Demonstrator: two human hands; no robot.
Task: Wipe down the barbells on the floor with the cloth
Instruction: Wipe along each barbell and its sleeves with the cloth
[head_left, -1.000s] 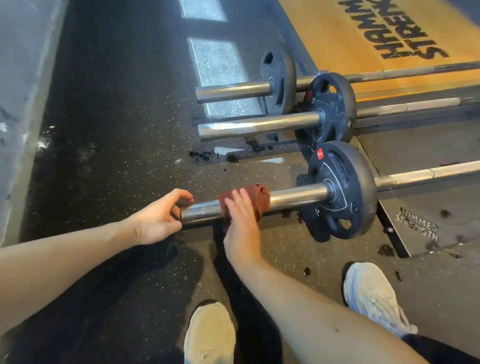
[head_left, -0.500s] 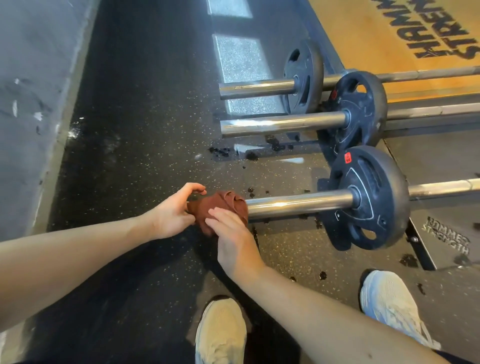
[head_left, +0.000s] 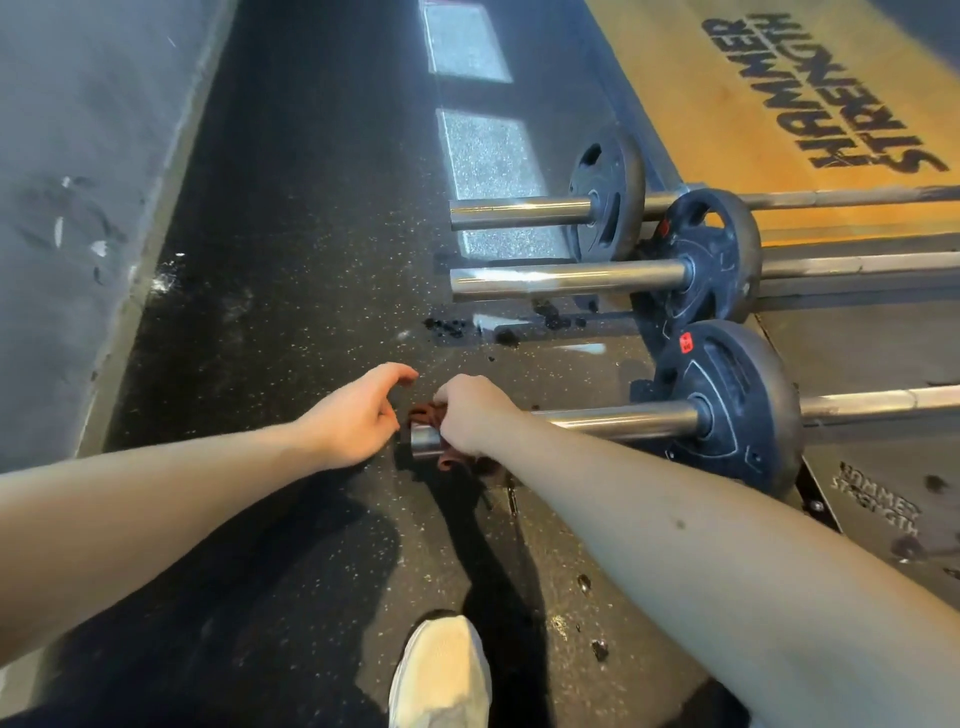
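Three steel barbells lie side by side on the black rubber floor, each with a dark plate. On the nearest barbell, my right hand grips the dark red cloth wrapped round the very end of the sleeve. The cloth shows above and below the hand; the bare steel tip pokes out at its left. My left hand hovers just left of the sleeve end, fingers loosely curved and holding nothing. The middle barbell and far barbell lie beyond.
A grey wall runs along the left. A wooden lifting platform with black lettering lies at the right, with a dark metal frame beside the nearest plate. Rubber crumbs dot the floor. My pale shoe stands near the bottom.
My right hand slid the cloth leftward along the sleeve to its end. My left hand let go of the sleeve tip and drew back a little to the left.
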